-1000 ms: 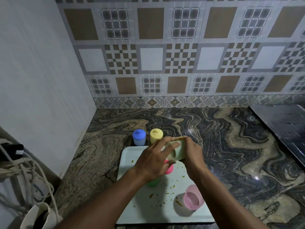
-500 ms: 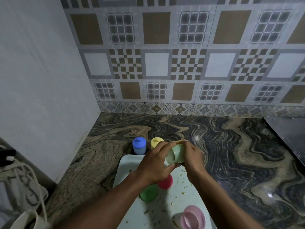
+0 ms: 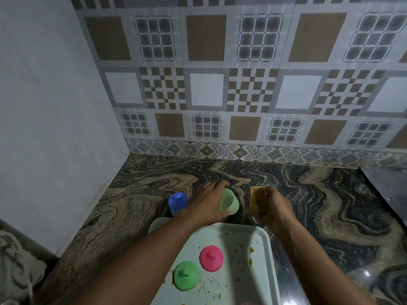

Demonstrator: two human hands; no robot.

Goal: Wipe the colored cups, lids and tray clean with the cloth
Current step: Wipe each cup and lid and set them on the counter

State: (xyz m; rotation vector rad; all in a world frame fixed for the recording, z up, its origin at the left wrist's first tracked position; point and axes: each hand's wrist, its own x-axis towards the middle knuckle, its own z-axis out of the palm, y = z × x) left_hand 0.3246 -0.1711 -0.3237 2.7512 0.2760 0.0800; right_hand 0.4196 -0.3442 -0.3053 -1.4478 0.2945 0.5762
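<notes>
Behind the tray (image 3: pixel 240 245), left fingers (image 3: pixel 218 187) clasp green cup (image 3: pixel 230 202).

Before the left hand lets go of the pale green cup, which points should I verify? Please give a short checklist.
1. The left hand grips the pale green cup: ok.
2. Cup base rests on the counter: cannot tell, the hand hides it.
3. Cup stands apart from the blue-lidded cup: ok.
4. The right hand holds the cloth: ok.
5. The tray is clean: not ok, crumbs and stains on it.
6. The pink lid and green lid lie on the tray: ok.
</notes>
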